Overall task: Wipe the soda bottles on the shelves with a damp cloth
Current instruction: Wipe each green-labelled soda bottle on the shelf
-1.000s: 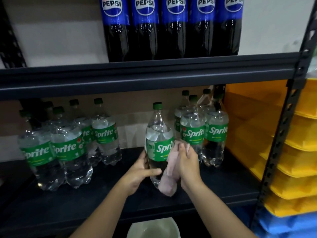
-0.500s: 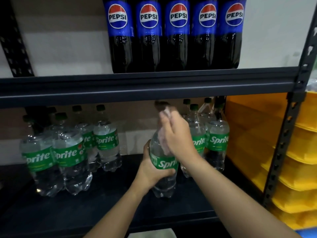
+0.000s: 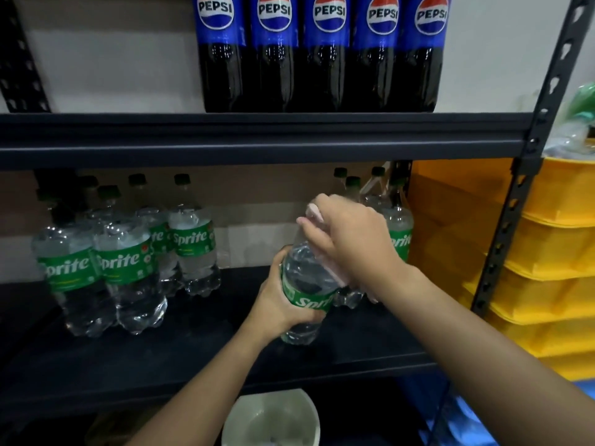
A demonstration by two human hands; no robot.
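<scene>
**Bottle held and wiped on the lower shelf**

Bottle of Sprite is tilted over the lower shelf, near the centre of the view. The left hand grips it at the green label, fingers curled around the body. The right hand is on the neck and shoulder of the bottle, its fingers bent and pressing a pale pink cloth against it; the cap is hidden under this hand.

At 9 o'clock from the held bottle, a group of Sprite bottles stands upright on the same shelf, well apart from it. At 2 o'clock, more Sprite bottles stand just behind the right hand, which covers them in part. At 12 o'clock, on the upper shelf, a row of Pepsi bottles stands close together. At 3 o'clock, beyond the black rack post, yellow bins are stacked. At 6 o'clock, below the shelf, there is a pale bowl.
</scene>
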